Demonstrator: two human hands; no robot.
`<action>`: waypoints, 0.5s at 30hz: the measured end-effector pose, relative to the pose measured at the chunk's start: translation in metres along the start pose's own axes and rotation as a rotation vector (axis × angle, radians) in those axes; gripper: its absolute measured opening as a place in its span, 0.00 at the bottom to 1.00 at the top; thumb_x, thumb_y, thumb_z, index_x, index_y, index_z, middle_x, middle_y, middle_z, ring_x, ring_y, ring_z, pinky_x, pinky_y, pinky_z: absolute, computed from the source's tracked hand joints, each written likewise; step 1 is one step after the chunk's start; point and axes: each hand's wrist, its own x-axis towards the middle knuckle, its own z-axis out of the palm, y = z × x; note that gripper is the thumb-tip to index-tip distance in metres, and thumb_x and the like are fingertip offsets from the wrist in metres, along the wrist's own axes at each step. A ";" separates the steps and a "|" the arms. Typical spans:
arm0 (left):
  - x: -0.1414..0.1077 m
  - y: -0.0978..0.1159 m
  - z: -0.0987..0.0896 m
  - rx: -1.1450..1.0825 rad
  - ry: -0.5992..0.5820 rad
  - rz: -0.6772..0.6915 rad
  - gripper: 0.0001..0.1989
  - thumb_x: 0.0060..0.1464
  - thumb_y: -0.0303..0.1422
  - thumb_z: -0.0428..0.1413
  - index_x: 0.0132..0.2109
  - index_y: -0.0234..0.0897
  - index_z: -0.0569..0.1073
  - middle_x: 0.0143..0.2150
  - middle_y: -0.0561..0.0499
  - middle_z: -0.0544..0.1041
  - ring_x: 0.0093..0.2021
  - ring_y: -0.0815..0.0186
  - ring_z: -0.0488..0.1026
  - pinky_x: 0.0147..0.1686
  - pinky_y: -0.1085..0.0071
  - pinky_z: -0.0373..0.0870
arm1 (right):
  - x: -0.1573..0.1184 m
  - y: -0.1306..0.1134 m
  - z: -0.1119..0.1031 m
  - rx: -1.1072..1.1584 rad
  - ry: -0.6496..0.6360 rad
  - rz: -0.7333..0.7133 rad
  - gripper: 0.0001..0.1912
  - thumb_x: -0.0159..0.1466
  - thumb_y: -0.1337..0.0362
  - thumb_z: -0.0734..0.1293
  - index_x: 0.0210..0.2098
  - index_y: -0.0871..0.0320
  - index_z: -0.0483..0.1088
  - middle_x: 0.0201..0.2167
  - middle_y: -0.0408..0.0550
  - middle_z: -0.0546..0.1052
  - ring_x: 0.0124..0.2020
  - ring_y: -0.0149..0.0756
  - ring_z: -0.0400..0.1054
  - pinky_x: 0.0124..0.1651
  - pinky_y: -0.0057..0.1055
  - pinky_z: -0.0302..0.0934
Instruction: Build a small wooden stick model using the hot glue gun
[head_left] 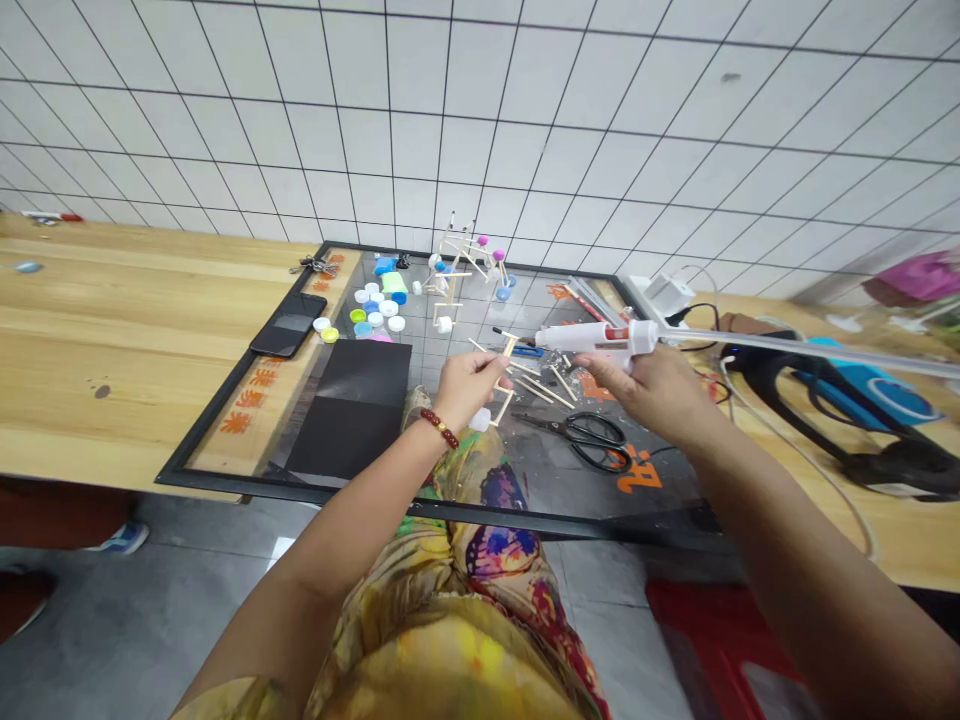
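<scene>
My left hand pinches a small figure made of wooden sticks, with a white bottle cap hanging at its lower end. In my right hand is a white hot glue gun, its nozzle pointing left toward the stick figure, a short way off. A long clear glue stick juts out of its back. Loose wooden sticks lie on the glass panel beneath, near black-handled scissors. Behind stands another stick model with caps and pink balls.
Bottle caps cluster left of the models, near a black phone and a folded black sheet. Keys lie at the panel's back left. A black and blue device with cables sits at right. A tiled wall closes the back.
</scene>
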 end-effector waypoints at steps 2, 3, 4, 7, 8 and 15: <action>0.000 0.000 0.000 -0.001 0.000 0.001 0.12 0.54 0.37 0.57 0.28 0.33 0.77 0.23 0.52 0.76 0.17 0.76 0.59 0.20 0.76 0.57 | 0.000 -0.001 -0.001 -0.003 0.005 -0.024 0.26 0.65 0.43 0.59 0.45 0.55 0.77 0.42 0.53 0.81 0.45 0.52 0.74 0.46 0.41 0.65; 0.000 0.000 0.000 -0.005 0.000 -0.001 0.12 0.54 0.37 0.57 0.29 0.33 0.77 0.23 0.52 0.76 0.16 0.76 0.59 0.20 0.76 0.56 | 0.000 -0.001 -0.001 -0.011 0.010 -0.024 0.26 0.65 0.43 0.59 0.44 0.55 0.77 0.41 0.53 0.81 0.44 0.53 0.74 0.45 0.41 0.65; 0.000 0.000 0.000 -0.008 0.000 -0.004 0.11 0.54 0.36 0.57 0.29 0.33 0.77 0.23 0.52 0.76 0.16 0.76 0.59 0.19 0.76 0.56 | 0.001 -0.002 0.000 -0.025 0.014 -0.019 0.27 0.65 0.43 0.59 0.44 0.56 0.77 0.40 0.54 0.81 0.43 0.53 0.75 0.44 0.41 0.65; 0.001 0.000 0.000 -0.021 0.003 -0.009 0.11 0.54 0.36 0.58 0.30 0.33 0.77 0.22 0.52 0.76 0.16 0.76 0.59 0.19 0.76 0.56 | 0.002 -0.001 0.002 -0.057 0.030 -0.009 0.29 0.65 0.42 0.59 0.47 0.57 0.77 0.39 0.56 0.81 0.41 0.54 0.75 0.42 0.42 0.64; 0.001 0.000 0.000 -0.024 0.005 -0.006 0.10 0.54 0.36 0.58 0.30 0.33 0.77 0.22 0.52 0.76 0.16 0.76 0.59 0.19 0.76 0.56 | 0.002 0.000 0.003 -0.058 0.033 -0.010 0.29 0.65 0.42 0.59 0.48 0.58 0.76 0.38 0.56 0.81 0.40 0.54 0.75 0.41 0.42 0.64; -0.001 0.005 0.001 -0.100 0.017 -0.037 0.09 0.54 0.34 0.58 0.32 0.32 0.78 0.23 0.51 0.77 0.15 0.77 0.60 0.19 0.77 0.56 | -0.003 0.006 0.004 0.140 0.024 -0.034 0.22 0.65 0.44 0.60 0.31 0.53 0.75 0.33 0.50 0.80 0.39 0.46 0.74 0.45 0.38 0.64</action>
